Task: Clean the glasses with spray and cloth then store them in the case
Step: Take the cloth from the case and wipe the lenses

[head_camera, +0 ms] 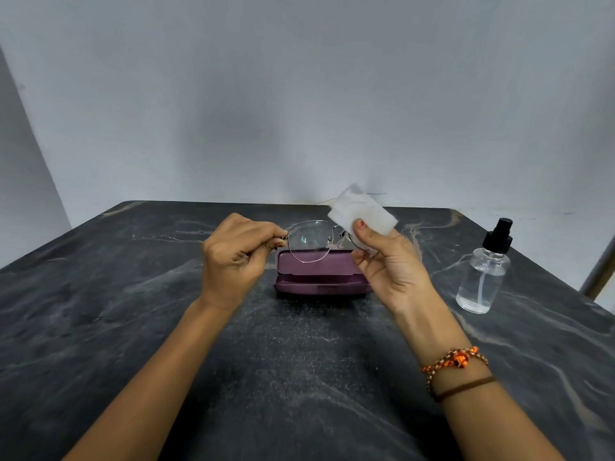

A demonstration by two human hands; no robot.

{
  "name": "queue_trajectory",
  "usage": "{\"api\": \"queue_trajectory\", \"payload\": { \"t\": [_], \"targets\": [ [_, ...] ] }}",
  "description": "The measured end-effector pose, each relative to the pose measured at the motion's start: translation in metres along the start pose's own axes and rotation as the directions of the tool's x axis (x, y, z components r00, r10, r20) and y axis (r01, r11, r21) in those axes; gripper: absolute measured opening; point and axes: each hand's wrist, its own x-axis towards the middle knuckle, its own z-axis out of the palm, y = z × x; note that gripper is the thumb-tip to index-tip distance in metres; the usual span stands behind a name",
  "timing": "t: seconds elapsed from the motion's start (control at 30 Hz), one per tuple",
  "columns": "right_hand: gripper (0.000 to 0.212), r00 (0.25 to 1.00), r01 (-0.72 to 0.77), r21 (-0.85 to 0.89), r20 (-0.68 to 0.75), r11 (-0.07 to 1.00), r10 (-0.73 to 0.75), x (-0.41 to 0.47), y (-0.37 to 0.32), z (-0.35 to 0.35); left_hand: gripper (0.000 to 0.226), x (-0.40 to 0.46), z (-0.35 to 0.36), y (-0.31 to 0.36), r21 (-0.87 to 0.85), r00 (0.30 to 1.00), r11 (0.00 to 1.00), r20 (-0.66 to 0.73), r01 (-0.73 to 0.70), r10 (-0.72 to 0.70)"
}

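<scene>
One pair of glasses (311,240), one white cloth (362,208), one purple case (319,272). One spray bottle (484,269), two hands, two wrist bands (456,367).

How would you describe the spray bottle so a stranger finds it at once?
On the dark marble table, look to the right side, beyond the right hand. The spray bottle stands upright there, alone: clear plastic with a black pump top.

dark marble table (100,327), grey wall (299,94)
</scene>
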Motion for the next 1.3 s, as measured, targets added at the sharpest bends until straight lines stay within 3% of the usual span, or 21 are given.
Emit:
{"api": "queue_trajectory", "payload": {
  "t": [0.17, 0.4, 0.57, 0.67, 0.83, 1.0, 1.2, 1.3],
  "targets": [
    [0.033, 0.998, -0.029, -0.083, 0.052, 0.996, 0.034, -0.0002, -0.0051, -0.0030, 0.007, 0.0007, 0.0005, -0.0004, 0.002, 0.999, 0.999, -0.025, 0.042, -0.042],
    [0.008, 0.999, -0.026, 0.010, -0.036, 1.000, 0.026, 0.0005, -0.0010, -0.0030, 0.003, 0.0012, -0.0001, 0.0004, -0.007, 0.999, 1.000, -0.027, 0.028, -0.028],
    [0.019, 0.999, 0.002, 0.021, -0.034, 1.000, -0.001, 0.0008, 0.0019, -0.0024, 0.011, -0.0016, 0.0044, 0.0030, -0.011, 1.000, 1.000, 0.011, -0.008, 0.008],
    [0.023, 0.999, -0.041, -0.016, 0.004, 0.999, 0.041, 0.0015, 0.0001, -0.0044, 0.004, -0.0011, 0.0009, -0.0010, 0.001, 1.000, 1.000, -0.023, 0.018, -0.018],
    [0.006, 0.998, -0.057, -0.030, -0.017, 0.998, 0.056, 0.0032, -0.0010, -0.0063, 0.006, 0.0019, -0.0017, -0.0011, 0.005, 0.998, 0.999, -0.056, 0.032, -0.031],
    [0.003, 0.994, -0.017, -0.053, -0.111, 0.998, 0.011, 0.0040, 0.0029, -0.0082, 0.010, 0.0005, 0.0020, 0.0018, -0.015, 1.000, 0.999, -0.002, -0.030, 0.030],
    [0.022, 1.000, -0.019, -0.041, -0.006, 0.999, 0.019, 0.0048, 0.0019, -0.0078, 0.010, -0.0001, 0.0007, -0.0007, -0.007, 1.000, 1.000, -0.013, -0.001, 0.001],
    [0.019, 0.998, -0.030, -0.059, 0.048, 0.998, 0.033, 0.0053, 0.0006, -0.0075, 0.004, 0.0022, -0.0034, -0.0031, -0.010, 0.998, 1.000, -0.051, 0.021, -0.021]
  ]
}}
